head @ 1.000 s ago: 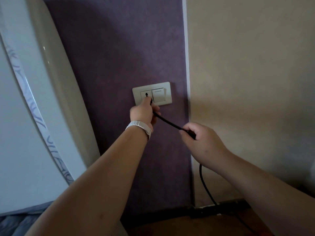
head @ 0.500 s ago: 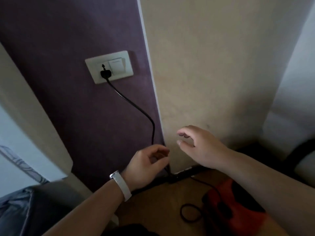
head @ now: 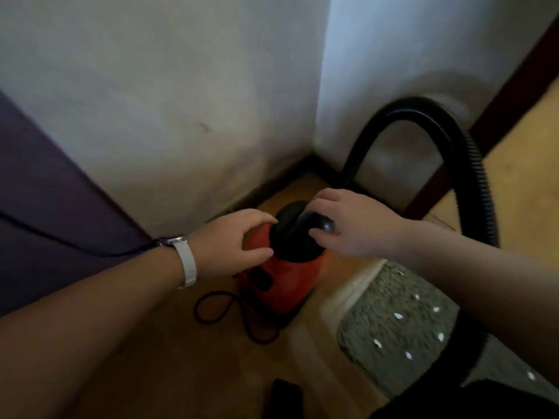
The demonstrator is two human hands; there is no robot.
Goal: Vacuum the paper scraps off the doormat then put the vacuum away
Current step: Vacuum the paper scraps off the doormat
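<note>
Crouched over the red vacuum [head: 284, 282], standing on the floor in the corner, just beside the doormat [head: 378, 297]; left hand [head: 239, 237] laid on the red shoulder, fingers [head: 260, 220] loosely spread and touching the rim of the black handle [head: 290, 240], gripping nothing; right hand [head: 348, 225] curled over that handle from the other side, thumb beneath, apparently holding it, though blurred.

Risks, as judged: power cord [head: 60, 239] slung across the purple wall behind the left wrist, with loose loops [head: 217, 293] on the floor against the vacuum's near side; easy to snag with a foot, or to yank at the plug end, on any lift or drag away from the wall; hose [head: 475, 164] arching high on the right and dropping past the right forearm, likely to swing or catch that arm; paper scraps [head: 397, 316] scattered over the mat, none cleared, light enough to be flicked off by a sweep of the body or hose before any suction.

Room: walls closing in behind and to the left, dark skirting tight to the vacuum; no way out backward; open floor toward the viewer and rightward over the mat; small dark object [head: 284, 394] on the floor near the bottom edge, not identifiable, worth stepping round.
</note>
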